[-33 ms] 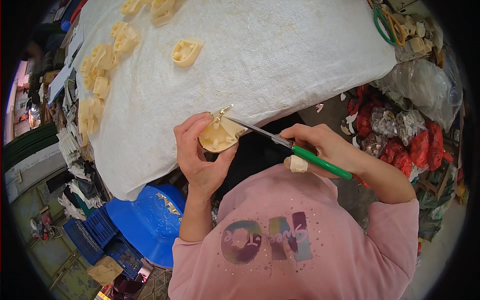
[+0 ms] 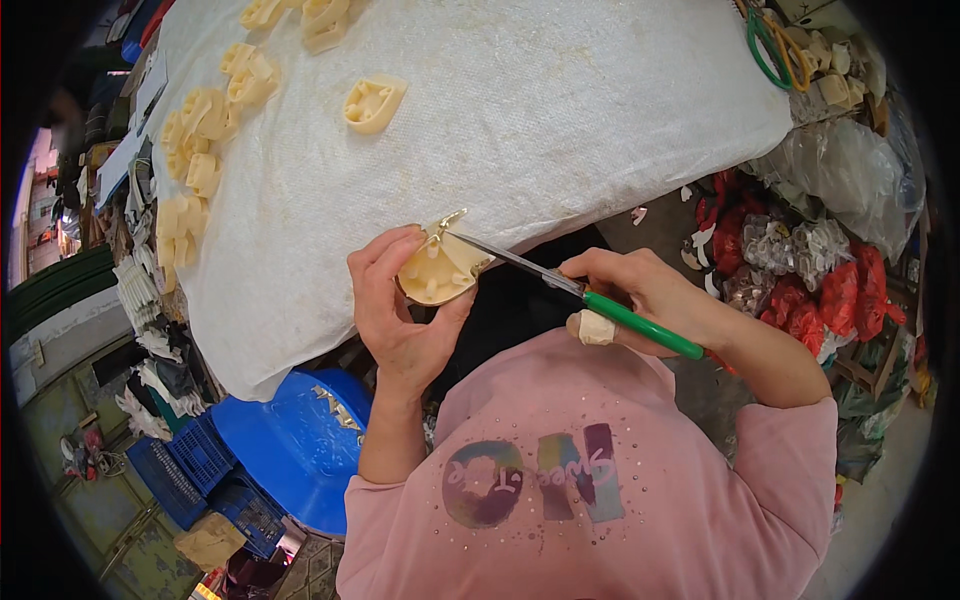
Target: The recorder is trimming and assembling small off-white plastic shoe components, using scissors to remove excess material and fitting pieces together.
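My left hand (image 2: 400,310) grips a hollow cream plastic piece (image 2: 430,275) with a shiny gold rim, near the front edge of the white-covered table. Fingers and thumb press on its sides, and its open face shows small posts inside. A thin gold sliver (image 2: 452,220) sticks up from its far edge. My right hand (image 2: 640,295) is closed around green-handled scissors (image 2: 640,325), seen edge-on. Their long metal blades point left, with the tip at the piece by that sliver; whether it touches is unclear. A pale wrap (image 2: 597,328) covers one right fingertip.
Several cream plastic pieces (image 2: 205,115) lie along the table's left side, and a single one (image 2: 375,103) nearer the middle. A blue basin (image 2: 280,450) with gold scraps stands below left, beside blue crates (image 2: 200,465). Red bags (image 2: 840,290) and clear plastic (image 2: 840,180) pile up at right.
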